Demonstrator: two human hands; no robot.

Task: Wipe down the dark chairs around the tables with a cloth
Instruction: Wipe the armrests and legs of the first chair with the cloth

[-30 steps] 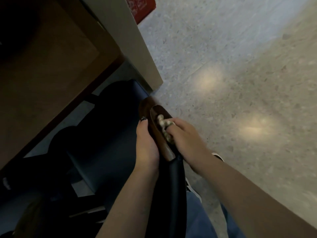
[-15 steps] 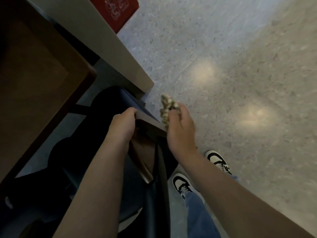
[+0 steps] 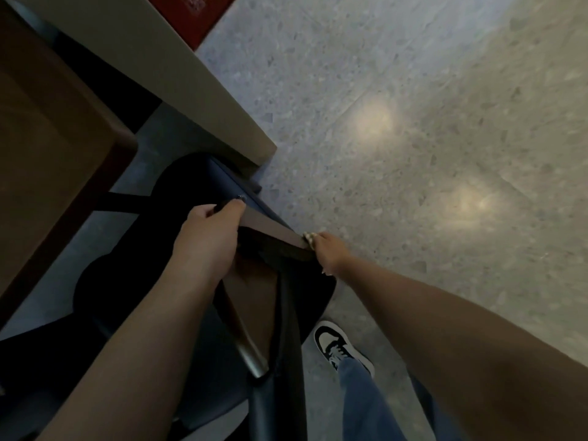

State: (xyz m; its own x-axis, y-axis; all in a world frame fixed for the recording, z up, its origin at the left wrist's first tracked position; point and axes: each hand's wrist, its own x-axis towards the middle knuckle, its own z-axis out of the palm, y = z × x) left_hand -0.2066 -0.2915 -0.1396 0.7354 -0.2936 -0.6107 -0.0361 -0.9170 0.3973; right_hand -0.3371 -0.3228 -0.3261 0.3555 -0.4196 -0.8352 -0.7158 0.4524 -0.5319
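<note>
We look down on a speckled grey floor [image 3: 413, 90], with the brown desk [image 3: 47, 138] at the left and a pale partition [image 3: 191, 90] running beside it. The dark chair [image 3: 197, 186] sits tucked between them, its wooden backrest top [image 3: 270, 227] nearest us. Our left hand [image 3: 206, 240] curls over one end of that backrest, gripping it, while our right hand [image 3: 329, 253] holds the small pale cloth [image 3: 309, 239] bunched against the other end, above a black-and-white shoe [image 3: 337, 345].
</note>
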